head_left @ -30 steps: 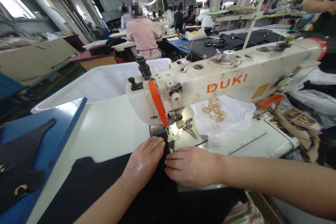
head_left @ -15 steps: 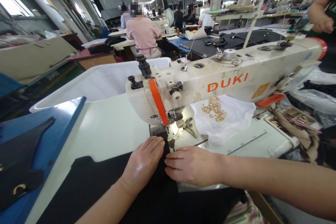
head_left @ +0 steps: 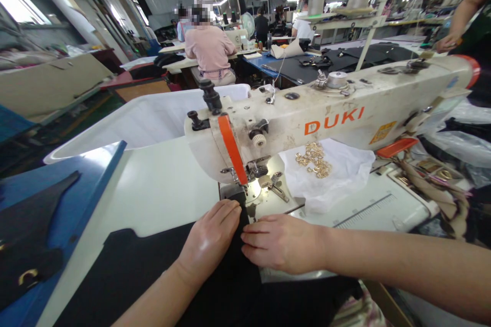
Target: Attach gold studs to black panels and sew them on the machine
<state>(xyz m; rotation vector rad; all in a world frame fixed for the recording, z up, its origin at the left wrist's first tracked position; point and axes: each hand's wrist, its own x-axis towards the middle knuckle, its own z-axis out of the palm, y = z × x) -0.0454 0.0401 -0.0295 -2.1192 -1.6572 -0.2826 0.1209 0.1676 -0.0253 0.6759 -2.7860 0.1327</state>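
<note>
— Where are the hands?
— The left hand and right hand lie flat, fingers together, pressing the black fabric panel on the near desk.
— Why there?
— Likely steadying it under the cream sewing machine's needle.

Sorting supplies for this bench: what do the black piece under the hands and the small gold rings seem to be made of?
Black piece: looks like matte fabric or faux leather; it lies flat and dull, though no weave shows. Gold rings: apparently polished metal hardware, judging by bright glints. They lie piled on white sheet, seemingly thin crinkled plastic or tissue.
</note>
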